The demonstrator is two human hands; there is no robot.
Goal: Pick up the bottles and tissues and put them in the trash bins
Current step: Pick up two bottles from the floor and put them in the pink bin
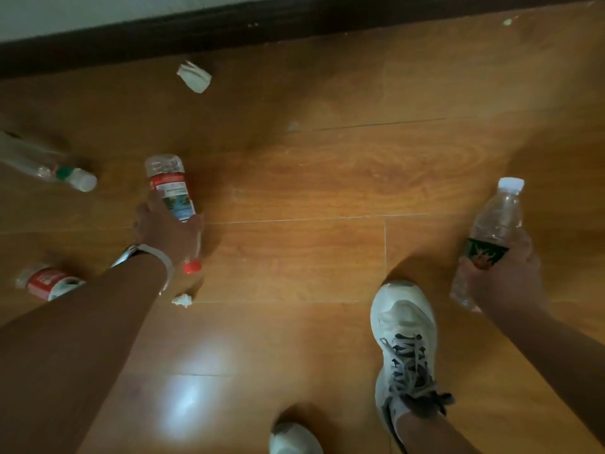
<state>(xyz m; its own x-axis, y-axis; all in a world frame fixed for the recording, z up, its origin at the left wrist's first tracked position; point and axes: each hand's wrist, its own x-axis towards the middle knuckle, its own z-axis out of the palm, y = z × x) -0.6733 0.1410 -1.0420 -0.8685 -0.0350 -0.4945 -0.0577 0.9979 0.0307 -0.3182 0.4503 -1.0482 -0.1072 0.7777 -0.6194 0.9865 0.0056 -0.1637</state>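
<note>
Our left hand [167, 229] wraps its fingers round the red-capped bottle [170, 188] at nine o'clock. Our right hand [505, 280] grasps the green-labelled bottle [496, 221] at three. A white-capped bottle [49, 165] lies at ten, a red-labelled bottle [45, 282] at eight, and a crumpled tissue [194, 77] at eleven.

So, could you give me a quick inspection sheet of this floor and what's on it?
Surface: wooden floor.
Job's things: clear bottle and red-label bottle lie loose; far tissue, near tissue; no bins seen.
Clutter: nothing seen.
Hands: left hand grips red-capped bottle; right hand grips green-label bottle.
Cables: nothing seen.
Surroundings: dark skirting board; white shoes.
</note>
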